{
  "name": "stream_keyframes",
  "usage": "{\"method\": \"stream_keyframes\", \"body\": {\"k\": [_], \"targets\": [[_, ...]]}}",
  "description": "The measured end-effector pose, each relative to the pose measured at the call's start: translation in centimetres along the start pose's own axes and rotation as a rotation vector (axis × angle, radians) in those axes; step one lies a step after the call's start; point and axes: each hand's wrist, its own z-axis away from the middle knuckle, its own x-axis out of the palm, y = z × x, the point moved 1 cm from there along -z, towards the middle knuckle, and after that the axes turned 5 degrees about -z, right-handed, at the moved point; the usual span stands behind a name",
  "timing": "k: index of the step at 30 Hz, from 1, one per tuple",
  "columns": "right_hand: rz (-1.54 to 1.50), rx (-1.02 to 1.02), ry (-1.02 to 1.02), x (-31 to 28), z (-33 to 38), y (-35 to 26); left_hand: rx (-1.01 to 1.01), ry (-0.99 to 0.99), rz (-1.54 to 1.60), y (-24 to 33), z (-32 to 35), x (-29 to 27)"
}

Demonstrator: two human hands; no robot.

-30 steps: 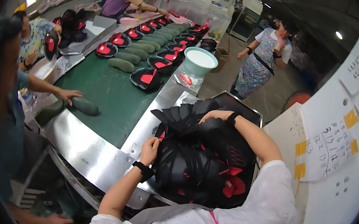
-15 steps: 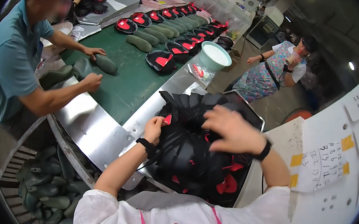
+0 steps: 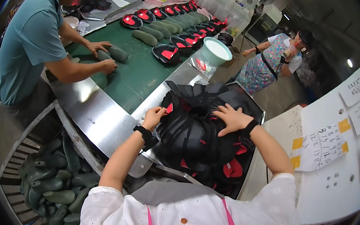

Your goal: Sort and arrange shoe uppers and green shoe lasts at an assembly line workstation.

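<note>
Two bare hands work a fanned heap of black shoe uppers with red linings (image 3: 198, 145), which lies in a dark tray (image 3: 256, 116) at the end of the steel table (image 3: 96, 117), directly before the person. The left hand (image 3: 154, 116) pinches the edge of one upper at the heap's left side, fingers closed on it. The right hand (image 3: 232, 119) lies flat on top, fingers spread, gripping nothing. Beside the green conveyor belt (image 3: 136, 72), a co-worker in a teal shirt (image 3: 29, 44) presses on a green shoe last (image 3: 117, 53).
</note>
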Motion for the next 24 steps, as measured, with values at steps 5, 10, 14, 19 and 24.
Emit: {"method": "stream_keyframes", "body": {"k": [5, 10, 14, 19, 24], "targets": [[0.126, -0.258, -0.028, 0.6, -6.6, -10.6, 0.11, 0.027, -0.055, 0.2, 0.2, 0.3], [0.376, -0.071, -0.205, 6.2, -10.3, -14.4, 0.098, 0.135, -0.083, 2.3, 1.9, -0.6], [0.443, -0.098, -0.207, 5.1, -9.2, -14.9, 0.167, 0.135, 0.082, 3.7, 2.6, -0.2], [0.603, -0.137, -0.164, 5.0, -8.5, -13.8, 0.228, 0.403, 0.427, 6.4, 1.6, -4.5], [0.685, -0.135, -0.15, 5.0, -9.0, -13.2, 0.492, 0.342, 0.334, 15.8, 2.6, -6.0]]}}
